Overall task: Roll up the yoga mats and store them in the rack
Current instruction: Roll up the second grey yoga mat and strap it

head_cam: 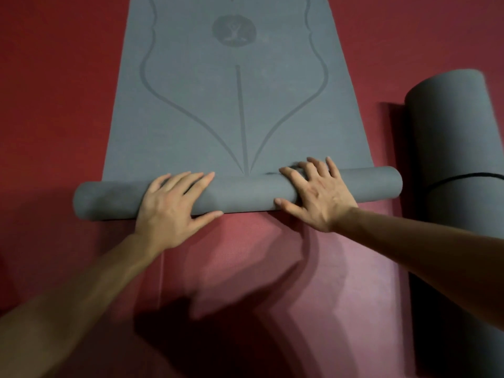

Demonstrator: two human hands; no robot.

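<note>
Bare forearms reach forward. The left hand and right hand press down with spread, nearly straight fingers on the rolled near end of a grey yoga mat. This roll's long axis runs left to right across the red floor, and the flat part stretches away. To the right lies a strapped rolled mat, pointing away.

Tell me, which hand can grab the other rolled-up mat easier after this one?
Right hand, probably. The strapped rolled mat lies on the person's right, just past the end of the half-rolled mat. The left hand presses that mat farther away.
</note>
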